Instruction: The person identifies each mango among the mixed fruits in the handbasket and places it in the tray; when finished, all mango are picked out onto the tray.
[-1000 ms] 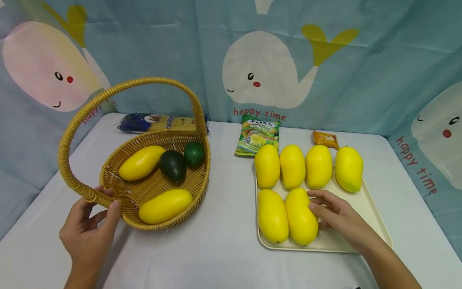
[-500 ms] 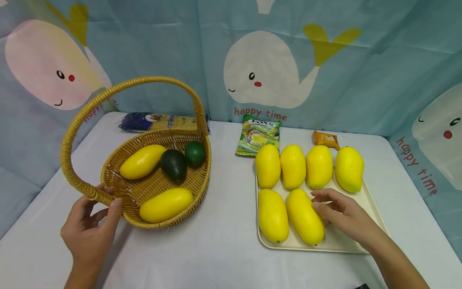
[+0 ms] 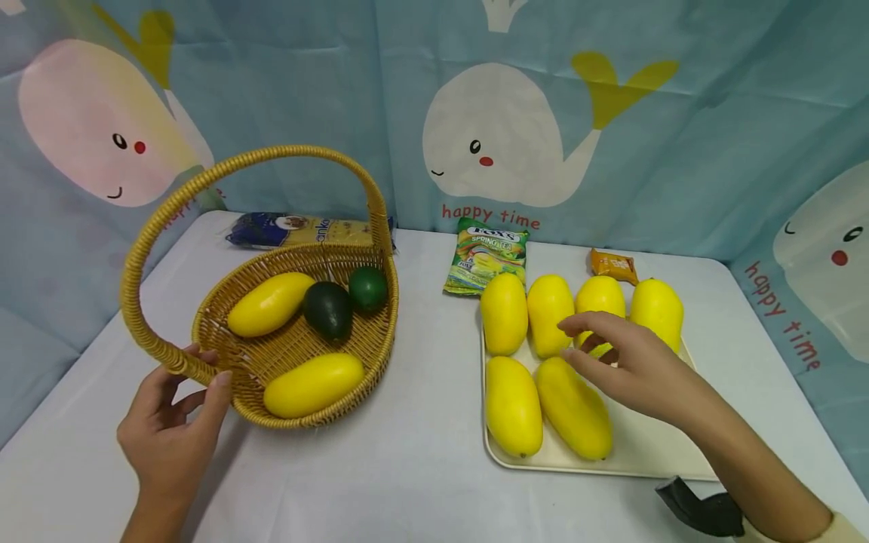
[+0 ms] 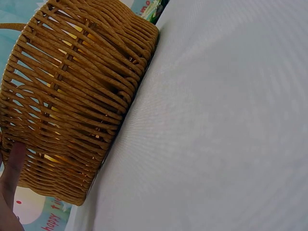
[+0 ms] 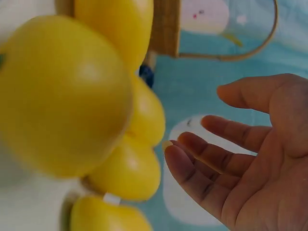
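Note:
In the head view my left hand (image 3: 166, 430) holds the wicker basket (image 3: 388, 343) where its handle meets the near left rim, thumb outside. Inside lie two yellow mangoes (image 3: 314, 385), a dark avocado (image 3: 328, 311) and a dark green round fruit (image 3: 368, 289). My right hand (image 3: 638, 362) hovers over the cream tray (image 3: 652, 446) with fingers spread and nothing between them; the right wrist view shows its palm bare. Beneath it, a front-row mango (image 3: 575, 411) lies tilted beside another mango (image 3: 514, 407). Several more form the back row, partly covered by the hand.
Behind the tray are a green candy bag (image 3: 487, 256) and a small orange packet (image 3: 613, 265). A blue and yellow pack (image 3: 305, 230) lies behind the basket. A black curved piece (image 3: 706, 513) sits by the right wrist. A whale-print curtain (image 3: 407, 113) borders the table's back.
The right hand has let go of the right front-row mango and risen up and left over the tray. That mango's lower end has swung right. The left hand keeps its hold on the basket.

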The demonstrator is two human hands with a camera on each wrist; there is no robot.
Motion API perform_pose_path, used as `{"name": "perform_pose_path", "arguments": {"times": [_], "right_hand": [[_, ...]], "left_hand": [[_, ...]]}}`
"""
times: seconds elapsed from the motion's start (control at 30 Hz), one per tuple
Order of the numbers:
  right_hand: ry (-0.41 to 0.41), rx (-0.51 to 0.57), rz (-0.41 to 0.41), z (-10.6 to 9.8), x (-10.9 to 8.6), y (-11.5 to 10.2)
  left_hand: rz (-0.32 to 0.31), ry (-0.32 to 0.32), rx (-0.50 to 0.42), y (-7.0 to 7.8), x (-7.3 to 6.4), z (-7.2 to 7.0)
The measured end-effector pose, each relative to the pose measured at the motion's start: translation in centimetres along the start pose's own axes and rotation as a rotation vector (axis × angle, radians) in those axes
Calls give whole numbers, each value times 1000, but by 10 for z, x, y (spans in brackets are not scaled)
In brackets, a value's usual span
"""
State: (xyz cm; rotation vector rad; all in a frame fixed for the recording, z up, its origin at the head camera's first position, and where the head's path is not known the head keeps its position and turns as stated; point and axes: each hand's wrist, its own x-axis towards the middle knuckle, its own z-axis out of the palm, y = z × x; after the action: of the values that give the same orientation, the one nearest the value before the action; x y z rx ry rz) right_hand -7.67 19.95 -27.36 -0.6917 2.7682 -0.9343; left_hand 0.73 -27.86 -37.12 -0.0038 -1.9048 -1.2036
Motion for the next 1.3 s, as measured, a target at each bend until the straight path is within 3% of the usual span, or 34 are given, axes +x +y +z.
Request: {"name": "perform_pose_path", "arguments": {"times": [0.17, 0.37, 0.6, 0.73, 0.83, 1.03, 1.3], "right_hand": [[-82, -28, -126, 12, 27, -30], [-146, -62, -312, 42, 65, -71], [-144, -18, -571, 94, 101, -107], [-136, -2, -653, 115, 115, -127], [-219, -47, -649, 124, 124, -141], [-460, -259, -566, 139, 145, -166], [-602, -354, -467, 144, 160, -182]], "left_hand": [[2, -1, -4, 0, 0, 0], [13, 7, -31, 0, -1, 0], [21, 14, -54, 2, 0, 0], [16, 9, -49, 3, 1, 1], [17, 6, -57, 4, 2, 1], [17, 10, -54, 3, 3, 1], [0, 12, -65, 3, 1, 2]]}}
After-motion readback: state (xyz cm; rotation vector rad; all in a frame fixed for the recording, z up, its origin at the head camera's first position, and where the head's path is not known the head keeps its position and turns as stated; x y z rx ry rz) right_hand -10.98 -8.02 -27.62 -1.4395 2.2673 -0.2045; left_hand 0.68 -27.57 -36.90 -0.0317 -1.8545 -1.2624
